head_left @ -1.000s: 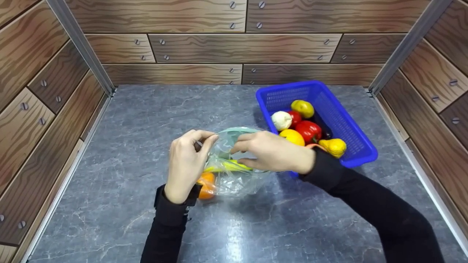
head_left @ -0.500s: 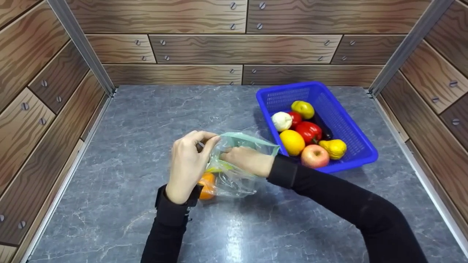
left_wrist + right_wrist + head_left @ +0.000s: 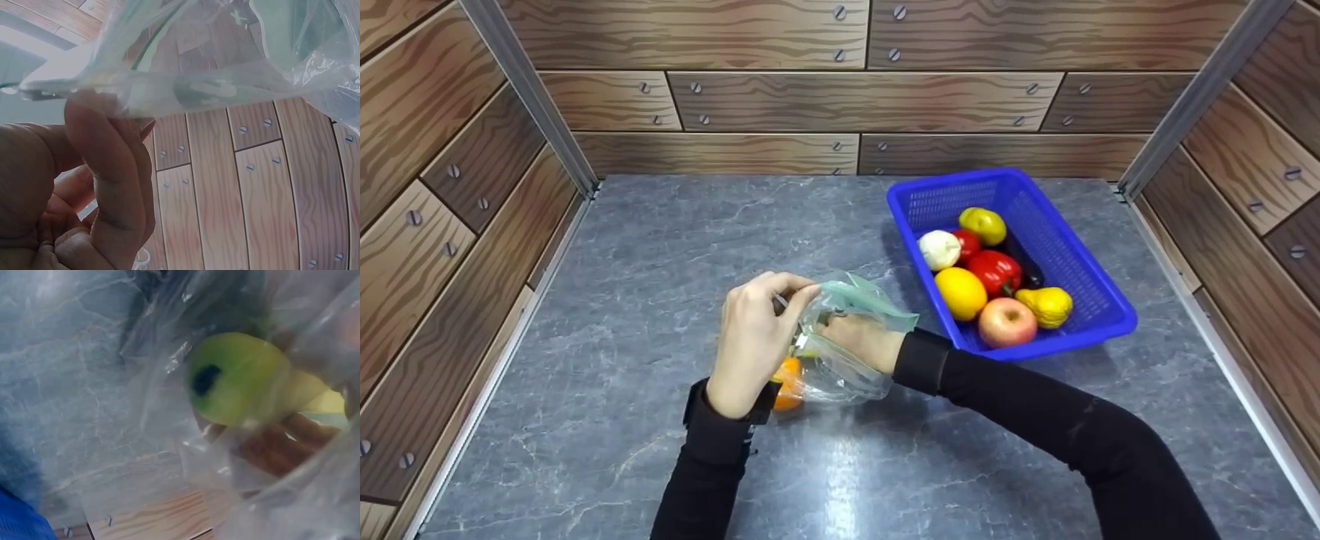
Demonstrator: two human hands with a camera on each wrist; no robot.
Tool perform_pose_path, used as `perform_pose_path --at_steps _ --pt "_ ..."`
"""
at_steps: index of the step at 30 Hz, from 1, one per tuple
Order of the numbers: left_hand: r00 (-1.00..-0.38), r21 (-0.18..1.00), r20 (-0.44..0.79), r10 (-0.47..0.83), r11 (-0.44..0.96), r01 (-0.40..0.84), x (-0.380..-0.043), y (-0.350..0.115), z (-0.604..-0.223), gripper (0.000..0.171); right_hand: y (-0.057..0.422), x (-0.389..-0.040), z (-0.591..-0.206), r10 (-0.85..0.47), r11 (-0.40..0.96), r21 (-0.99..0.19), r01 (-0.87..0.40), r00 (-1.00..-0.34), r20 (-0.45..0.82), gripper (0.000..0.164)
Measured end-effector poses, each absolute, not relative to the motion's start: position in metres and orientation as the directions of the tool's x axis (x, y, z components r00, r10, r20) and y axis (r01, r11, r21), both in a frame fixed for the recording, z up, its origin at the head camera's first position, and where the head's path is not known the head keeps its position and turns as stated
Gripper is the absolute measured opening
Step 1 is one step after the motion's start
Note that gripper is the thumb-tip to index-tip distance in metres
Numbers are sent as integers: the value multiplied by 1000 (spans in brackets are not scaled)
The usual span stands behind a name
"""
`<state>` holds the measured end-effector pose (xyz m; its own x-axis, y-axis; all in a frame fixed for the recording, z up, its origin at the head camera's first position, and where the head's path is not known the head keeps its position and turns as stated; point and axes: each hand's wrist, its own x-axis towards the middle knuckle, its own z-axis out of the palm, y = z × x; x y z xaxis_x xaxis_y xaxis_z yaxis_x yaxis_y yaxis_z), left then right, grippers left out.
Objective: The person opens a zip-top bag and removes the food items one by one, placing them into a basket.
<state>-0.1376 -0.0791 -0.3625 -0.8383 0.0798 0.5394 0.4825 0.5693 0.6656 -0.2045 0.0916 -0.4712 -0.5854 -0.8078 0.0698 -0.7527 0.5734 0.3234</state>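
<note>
My left hand [image 3: 754,330] pinches the rim of a clear plastic bag [image 3: 847,382] with a green band at its mouth. In the left wrist view, thumb and finger meet at the bag's edge [image 3: 202,93]. My right hand [image 3: 862,337] reaches through the mouth into the bag. Inside, the right wrist view shows a yellow-green banana [image 3: 242,377] with a dark tip, my fingers [image 3: 275,450] curled under it, seen through the film. An orange, rounded piece of produce [image 3: 789,384] sits at the bag's left side, partly hidden by my left wrist.
Right of the bag stands a blue basket [image 3: 1080,262]. It holds an apple [image 3: 1007,322], an orange [image 3: 961,293], a red bell pepper [image 3: 994,272], a pear-shaped yellow item [image 3: 1045,307] and several others. Wood-patterned walls [image 3: 765,101] enclose the grey table [image 3: 585,375].
My right hand has moved left and down, from over the bag's mouth to inside it. The bag's mouth has shifted and folded around the wrist. My left hand keeps its pinch, moving slightly right.
</note>
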Motion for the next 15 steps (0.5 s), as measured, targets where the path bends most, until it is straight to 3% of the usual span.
perform_pose_path --at_steps 3,9,12,15 --pt "-834 666 547 74 565 487 -138 -79 -362 11 91 -202 -464 -793 586 260 -767 -609 -7 25" --pt "-831 675 552 64 552 491 -137 -81 -363 12 88 -195 -445 -726 685 -93 -722 -669 -160 34" --pt "-834 681 549 58 547 487 -136 -83 -363 13 87 -191 -436 -725 686 -100 -720 -666 -176 37" --pt "-832 685 553 48 542 486 -136 -84 -362 13 88 -189 -426 -748 664 -148 -733 -647 -148 30"
